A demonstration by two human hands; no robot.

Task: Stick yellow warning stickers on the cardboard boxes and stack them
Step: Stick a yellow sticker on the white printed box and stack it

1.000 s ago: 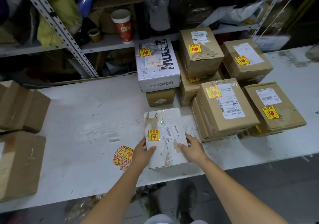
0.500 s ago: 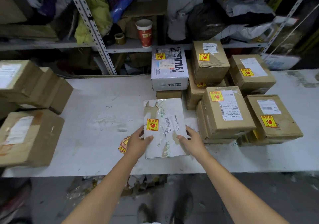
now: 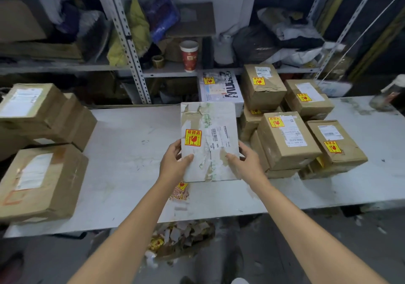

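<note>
A flat white taped box point(image 3: 210, 121) with a yellow warning sticker point(image 3: 193, 138) on its top is held above the white table point(image 3: 131, 152). My left hand point(image 3: 174, 163) grips its left edge, thumb on top. My right hand point(image 3: 247, 161) grips its right edge the same way. A small pile of loose yellow stickers point(image 3: 180, 191) lies on the table just under the box's near edge. To the right stands a group of stickered boxes: a white printed one point(image 3: 221, 91) and several brown ones point(image 3: 285, 139).
Brown boxes without stickers sit at the table's left end point(image 3: 41, 180), point(image 3: 35, 108). Behind the table a metal shelf point(image 3: 131, 53) holds a red paper cup point(image 3: 189, 56), a tape roll and bags. Peeled sticker backings litter the floor point(image 3: 182, 237).
Both hands have lifted the white box off the table and carried it away from me, toward the stickered stack. The sticker pile it hid now shows.
</note>
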